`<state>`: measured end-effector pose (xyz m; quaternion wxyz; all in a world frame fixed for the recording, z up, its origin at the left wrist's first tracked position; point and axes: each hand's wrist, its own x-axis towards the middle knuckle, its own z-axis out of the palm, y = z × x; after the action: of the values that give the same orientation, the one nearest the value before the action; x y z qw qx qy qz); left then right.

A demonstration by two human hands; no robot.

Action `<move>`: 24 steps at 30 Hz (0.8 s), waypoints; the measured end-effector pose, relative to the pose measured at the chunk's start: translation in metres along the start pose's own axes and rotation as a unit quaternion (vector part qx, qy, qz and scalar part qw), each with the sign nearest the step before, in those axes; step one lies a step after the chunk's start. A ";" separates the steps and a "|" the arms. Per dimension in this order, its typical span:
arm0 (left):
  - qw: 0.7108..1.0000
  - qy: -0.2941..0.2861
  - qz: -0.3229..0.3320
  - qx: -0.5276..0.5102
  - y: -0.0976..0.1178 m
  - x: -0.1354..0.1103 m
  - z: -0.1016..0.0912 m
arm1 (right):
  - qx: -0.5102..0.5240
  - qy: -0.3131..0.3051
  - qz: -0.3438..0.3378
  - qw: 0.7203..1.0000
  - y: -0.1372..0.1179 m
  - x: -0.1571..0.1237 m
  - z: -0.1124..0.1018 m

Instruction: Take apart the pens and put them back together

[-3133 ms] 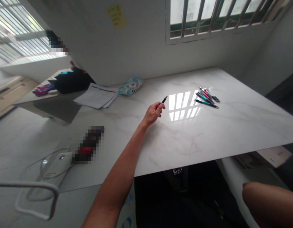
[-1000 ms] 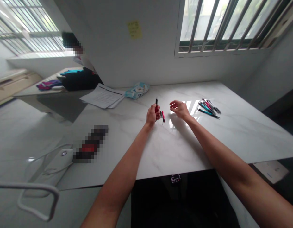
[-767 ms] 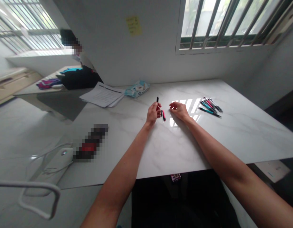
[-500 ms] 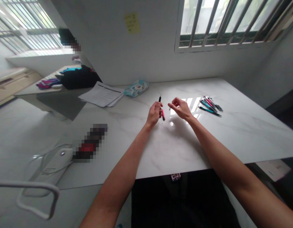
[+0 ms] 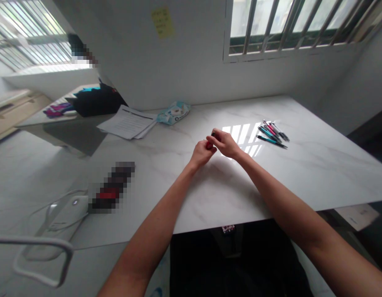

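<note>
Over the middle of the white marbled table point(image 5: 215, 192), my two hands meet. My left hand point(image 5: 202, 154) is closed around the red-pink barrel point(image 5: 209, 145) of a pen taken apart. The fingers of my right hand point(image 5: 225, 144) are pinched together right against it, at a black pen part point(image 5: 213, 134) that shows just above the barrel. Fingers cover most of both parts, so whether they are joined cannot be seen. To the right of my hands lies a loose group of pens point(image 5: 272, 133), teal, pink, grey and black.
A light-blue wipes packet point(image 5: 174, 113) and printed papers point(image 5: 129, 121) lie at the back left. Nearer on the left are a blurred-out dark object point(image 5: 113, 187) and a white device with a cord point(image 5: 69, 212). Another person point(image 5: 81, 49) is at the far left.
My right hand has moved left from a gap beside my left hand and now touches it. The black pen part and pink barrel, earlier showing from my left hand, are now mostly covered.
</note>
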<state>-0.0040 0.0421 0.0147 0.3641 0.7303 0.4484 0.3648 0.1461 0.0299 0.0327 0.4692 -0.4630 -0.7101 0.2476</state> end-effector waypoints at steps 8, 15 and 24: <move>0.989 -0.007 -0.031 -0.141 -0.007 0.001 0.003 | 0.097 0.022 0.009 0.995 0.000 0.002 0.002; 0.981 -0.002 -0.051 -0.189 -0.002 -0.004 0.004 | 0.226 -0.035 0.022 0.973 0.005 0.005 -0.002; 0.963 -0.019 -0.078 -0.256 0.008 -0.007 0.004 | 0.268 -0.048 0.026 0.962 -0.001 0.004 -0.004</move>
<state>0.0004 0.0322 0.0184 0.5750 0.5818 0.3886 0.4240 0.1481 0.0323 0.0371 0.5352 -0.3262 -0.6270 0.4627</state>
